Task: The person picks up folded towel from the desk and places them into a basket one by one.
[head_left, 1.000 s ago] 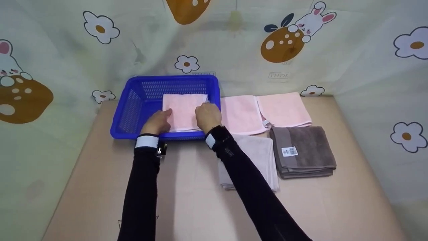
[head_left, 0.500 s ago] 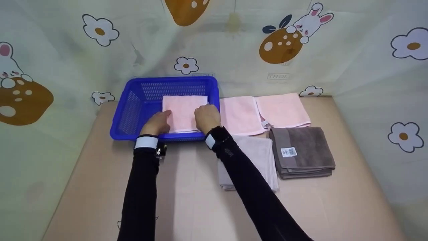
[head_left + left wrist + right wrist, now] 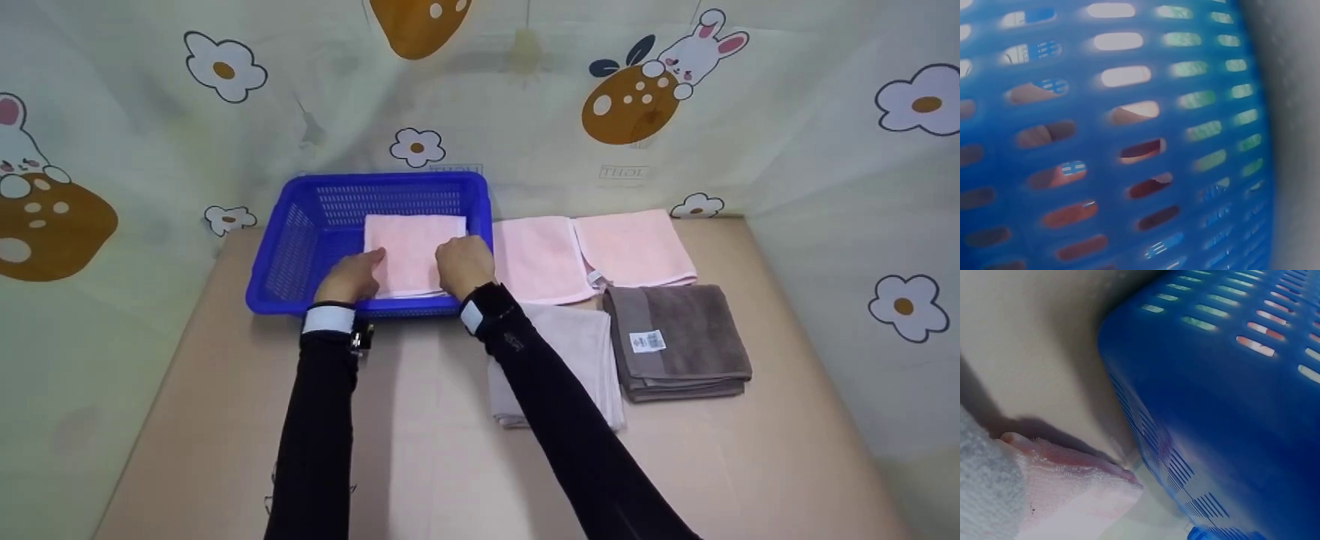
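A folded pink towel (image 3: 411, 251) with a white edge lies in the right part of the blue plastic basket (image 3: 386, 178). My left hand (image 3: 349, 279) reaches over the front rim and holds the towel's left edge, thumb on top and fingers mostly hidden. At the opposite edge, my right hand (image 3: 465, 265) grips the towel's right side with curled fingers. Through slots in the basket wall (image 3: 1089, 124), the left wrist view shows parts of the hand. From the right wrist, the basket's outer corner (image 3: 1185, 377) is visible, with a pink towel (image 3: 1078, 495) outside it.
Two more pink towels, one (image 3: 540, 259) beside the basket and another (image 3: 636, 247) farther right, lie against the back curtain. In front of them are a folded light grey towel (image 3: 581, 337), partly under the right forearm, and a folded brown-grey towel (image 3: 686, 330) with a label.
Both hands stay at the pink towel in the basket with almost no movement. The whole head view has shifted very slightly.
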A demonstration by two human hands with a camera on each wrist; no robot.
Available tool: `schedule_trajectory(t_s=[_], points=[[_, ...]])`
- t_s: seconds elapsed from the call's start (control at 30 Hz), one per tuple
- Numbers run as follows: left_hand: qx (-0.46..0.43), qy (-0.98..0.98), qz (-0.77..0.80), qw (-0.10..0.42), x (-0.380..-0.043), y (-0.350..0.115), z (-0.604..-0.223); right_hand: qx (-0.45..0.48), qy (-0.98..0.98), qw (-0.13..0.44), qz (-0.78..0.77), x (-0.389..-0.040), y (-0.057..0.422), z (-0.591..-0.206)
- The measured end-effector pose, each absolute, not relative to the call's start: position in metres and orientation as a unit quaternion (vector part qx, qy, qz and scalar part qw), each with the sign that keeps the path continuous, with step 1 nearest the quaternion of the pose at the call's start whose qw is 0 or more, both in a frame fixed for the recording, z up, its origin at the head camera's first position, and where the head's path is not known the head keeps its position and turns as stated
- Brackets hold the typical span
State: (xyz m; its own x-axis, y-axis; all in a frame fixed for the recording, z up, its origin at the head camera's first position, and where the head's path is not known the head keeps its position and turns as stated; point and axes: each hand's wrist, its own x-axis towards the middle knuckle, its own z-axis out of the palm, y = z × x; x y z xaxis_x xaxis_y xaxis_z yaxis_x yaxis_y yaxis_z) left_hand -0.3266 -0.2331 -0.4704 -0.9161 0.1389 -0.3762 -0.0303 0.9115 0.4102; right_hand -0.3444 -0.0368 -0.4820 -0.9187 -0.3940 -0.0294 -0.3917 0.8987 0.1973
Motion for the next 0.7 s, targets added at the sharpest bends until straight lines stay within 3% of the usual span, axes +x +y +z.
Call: schedule_trajectory(t_s=[0.7], points=[[0.042,0.961,0.202,0.184,-0.3272,-0.2303,-0.4699,0.2,-0.976,0.017,-0.084,-0.3432,-0.036,-0.4779]])
